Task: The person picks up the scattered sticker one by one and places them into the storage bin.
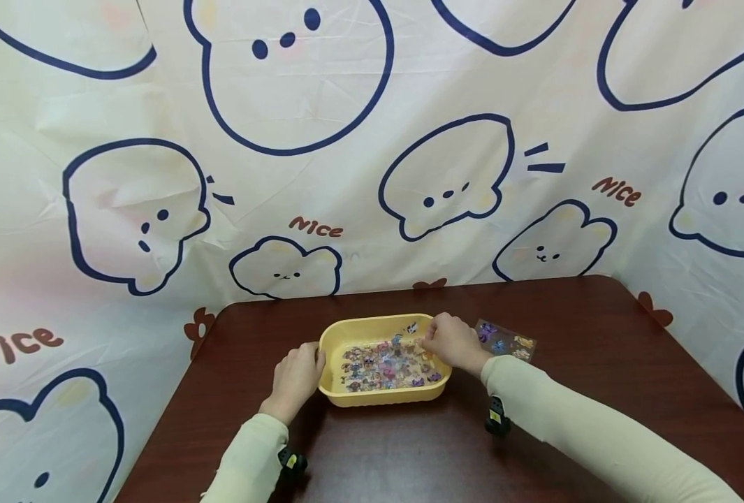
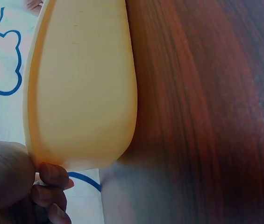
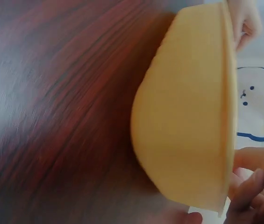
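A yellow plastic tub (image 1: 384, 399) stands on the dark brown table, many small colourful cartoon stickers (image 1: 387, 367) spread over its floor. At its left end my left hand (image 1: 297, 377) grips the rim; in the left wrist view its curled fingers (image 2: 52, 175) lie against the outside of the end wall. My right hand (image 1: 455, 341) is at the back right corner, over the rim, with fingertips reaching inside. The right wrist view has its bent fingers (image 3: 251, 186) at the rim, partly hidden by the tub wall.
Just right of the tub, a clear sheet of stickers (image 1: 521, 344) lies on the table (image 1: 573, 391), partly behind my right hand. A white cloth with bear drawings (image 1: 283, 269) hangs behind the table and at both sides.
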Demonstrator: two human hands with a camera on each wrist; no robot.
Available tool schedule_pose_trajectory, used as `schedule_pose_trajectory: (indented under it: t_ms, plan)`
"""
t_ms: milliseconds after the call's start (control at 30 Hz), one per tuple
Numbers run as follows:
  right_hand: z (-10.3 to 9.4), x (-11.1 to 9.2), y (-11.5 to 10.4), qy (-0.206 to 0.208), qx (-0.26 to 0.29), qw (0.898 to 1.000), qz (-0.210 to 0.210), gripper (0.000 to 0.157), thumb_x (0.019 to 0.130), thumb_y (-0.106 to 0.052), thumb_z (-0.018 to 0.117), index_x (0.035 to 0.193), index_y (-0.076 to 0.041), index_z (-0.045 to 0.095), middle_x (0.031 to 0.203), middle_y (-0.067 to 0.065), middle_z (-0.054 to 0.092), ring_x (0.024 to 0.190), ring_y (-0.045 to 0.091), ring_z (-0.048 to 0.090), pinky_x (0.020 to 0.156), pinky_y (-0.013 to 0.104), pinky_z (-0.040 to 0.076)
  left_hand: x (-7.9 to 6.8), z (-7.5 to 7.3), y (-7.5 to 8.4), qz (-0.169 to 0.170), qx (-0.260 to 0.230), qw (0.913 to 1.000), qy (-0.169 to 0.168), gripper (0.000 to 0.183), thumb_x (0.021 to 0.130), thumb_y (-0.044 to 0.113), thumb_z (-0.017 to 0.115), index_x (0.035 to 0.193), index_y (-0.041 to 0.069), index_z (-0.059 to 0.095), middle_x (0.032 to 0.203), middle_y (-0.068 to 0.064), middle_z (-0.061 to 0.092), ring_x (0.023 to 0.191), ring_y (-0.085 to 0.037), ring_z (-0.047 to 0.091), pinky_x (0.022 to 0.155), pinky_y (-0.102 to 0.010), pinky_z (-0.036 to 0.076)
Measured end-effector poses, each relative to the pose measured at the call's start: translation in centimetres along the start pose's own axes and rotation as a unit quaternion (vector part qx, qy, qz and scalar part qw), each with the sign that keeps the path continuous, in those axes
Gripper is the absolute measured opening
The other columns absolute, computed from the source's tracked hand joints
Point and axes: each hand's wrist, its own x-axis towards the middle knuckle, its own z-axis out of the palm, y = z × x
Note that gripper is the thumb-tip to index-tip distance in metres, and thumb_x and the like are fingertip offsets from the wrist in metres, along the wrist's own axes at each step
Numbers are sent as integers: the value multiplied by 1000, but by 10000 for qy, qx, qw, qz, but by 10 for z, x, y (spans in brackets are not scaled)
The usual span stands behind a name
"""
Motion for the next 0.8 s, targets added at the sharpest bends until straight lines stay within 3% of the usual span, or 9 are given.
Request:
schedule_pose_trajectory:
  t_ms: [233,800]
  plan:
    - [3,-1,0,152,-606,9977,-268,33,92,-32,74,66,-17,59,62,-3,59,55,14,53,50,27,35,0,0,0,-35,-39,10000,-34,29,101,21,57,117,2,72,91,-15,75,65,-22,64,57,-42,48]
    - [2,-6,-5,-71,-1099,9925,-530,39,94,-25,69,58,-15,57,56,-3,56,50,12,50,44,25,33,-1,1,1,-18,-75,9999,125,31,100,21,59,121,2,71,102,-19,76,80,-33,72,66,-50,54]
